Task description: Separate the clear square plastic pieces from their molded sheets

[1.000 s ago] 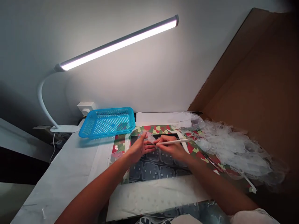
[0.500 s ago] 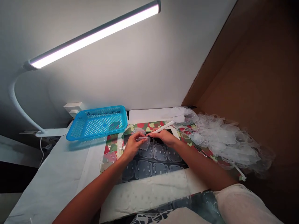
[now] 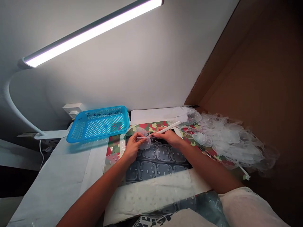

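Pinched in my left hand (image 3: 134, 145) is a small translucent pad (image 3: 145, 144), soft-looking, with little bumps. My right hand (image 3: 168, 136) grips a slim white pen-like tool (image 3: 169, 126), its tip pointing left and touching or very close to the pad's edge. Both hands are close together above a dark sheet (image 3: 155, 161) that bears rows of similar rounded translucent pads with small raised pegs. Across the sheet's near part lies a whitish dimpled film (image 3: 151, 195). My fingers partly hide the pad and the tool's tip.
A blue perforated basket (image 3: 98, 124) stands at the back left, with a lit lamp (image 3: 94, 33) above. To the right spreads a heap of clear plastic scraps (image 3: 232, 135). A camouflage-patterned mat (image 3: 113, 143) lies under the sheet. A cardboard wall (image 3: 251, 72) rises on the right.
The pad in my left hand has turned and shows more of its face below the fingers. The white tool has shifted slightly right. The camera view has moved a little.
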Demonstrator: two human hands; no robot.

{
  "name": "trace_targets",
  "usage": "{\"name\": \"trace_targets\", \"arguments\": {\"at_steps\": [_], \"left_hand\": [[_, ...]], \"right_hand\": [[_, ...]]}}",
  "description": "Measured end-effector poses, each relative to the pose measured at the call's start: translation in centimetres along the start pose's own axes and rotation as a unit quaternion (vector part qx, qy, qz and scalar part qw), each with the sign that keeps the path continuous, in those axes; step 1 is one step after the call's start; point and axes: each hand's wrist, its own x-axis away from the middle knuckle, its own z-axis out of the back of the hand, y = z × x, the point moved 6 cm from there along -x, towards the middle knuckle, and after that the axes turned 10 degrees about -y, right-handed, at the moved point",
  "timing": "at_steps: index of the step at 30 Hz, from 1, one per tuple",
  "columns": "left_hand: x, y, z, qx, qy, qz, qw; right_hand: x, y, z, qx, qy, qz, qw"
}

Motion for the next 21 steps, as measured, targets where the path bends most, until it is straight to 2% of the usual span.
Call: {"name": "trace_targets", "arguments": {"at_steps": [4,6,8,9,10,13,15,17,21], "left_hand": [[-0.2,0.1,-0.1,-0.024,-0.011,-0.006,1.000],[0.1,0.3,-0.5,-0.043,-0.030,-0.005,0.999],[0.8,0.8,-0.8,-0.133,-0.062,-0.025,0.989],[1.3,1.2,-0.8,-0.217,-0.071,-0.048,0.972],[2.0,1.4,-0.7,-0.318,-0.073,-0.072,0.942],[4.0,1.1,0.1,-0.590,-0.063,-0.113,0.797],[5.0,0.1,0.6,-0.676,-0.075,-0.112,0.724],[5.7,-0.7,0.9,-0.714,-0.079,-0.115,0.686],[6.4,-1.2,0.7,-0.733,-0.042,-0.120,0.668]], "right_hand": [[0.7,0.4,-0.7,0.024,-0.049,0.003,0.999],[0.9,0.8,0.3,0.070,-0.018,0.001,0.997],[1.2,1.2,2.5,0.153,0.055,-0.011,0.987],[1.3,1.4,3.9,0.197,0.096,-0.021,0.975],[1.5,1.5,5.2,0.234,0.136,-0.031,0.962],[1.6,1.4,7.5,0.275,0.209,-0.021,0.938],[1.1,0.8,6.8,0.259,0.205,0.024,0.944],[0.2,0.1,4.6,0.220,0.165,0.067,0.959],[-2.2,-0.1,-1.3,0.158,0.019,0.080,0.984]]}}
